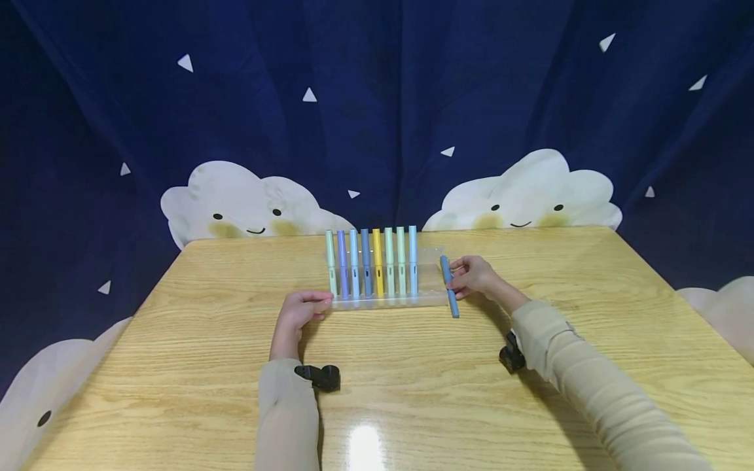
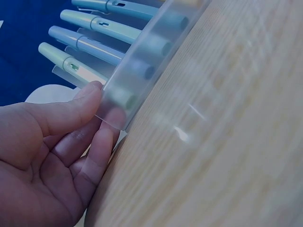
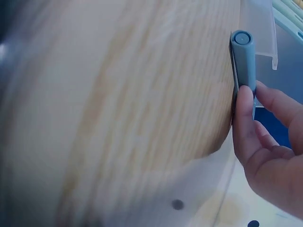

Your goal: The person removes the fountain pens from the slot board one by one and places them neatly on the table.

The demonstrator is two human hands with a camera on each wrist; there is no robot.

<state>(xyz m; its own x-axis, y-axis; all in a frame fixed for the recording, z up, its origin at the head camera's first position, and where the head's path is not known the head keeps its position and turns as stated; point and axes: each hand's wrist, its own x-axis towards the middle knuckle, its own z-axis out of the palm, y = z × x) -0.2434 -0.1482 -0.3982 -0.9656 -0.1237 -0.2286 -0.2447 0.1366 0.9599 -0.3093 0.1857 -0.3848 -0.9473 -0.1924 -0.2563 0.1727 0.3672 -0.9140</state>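
Observation:
A clear plastic pen stand (image 1: 432, 299) holds several capped pens side by side, in green, purple, light blue, dark blue and yellow (image 1: 378, 261). At the stand's left front corner my left hand (image 1: 300, 311) pinches the edge, thumb above and a fingertip seen through the plastic in the left wrist view. My right hand (image 1: 474, 276) pinches a blue pen (image 1: 449, 288) between thumb and fingers, just beside the stand's right end. In the right wrist view, the round end of this blue pen (image 3: 244, 56) points up the picture, with its clip along one side.
A wood-grain table (image 1: 412, 373) lies under both forearms. Behind it hangs a dark blue curtain (image 1: 377, 118) with white clouds and triangles. Each sleeve carries a black wrist camera, one near the left cuff (image 1: 321, 376).

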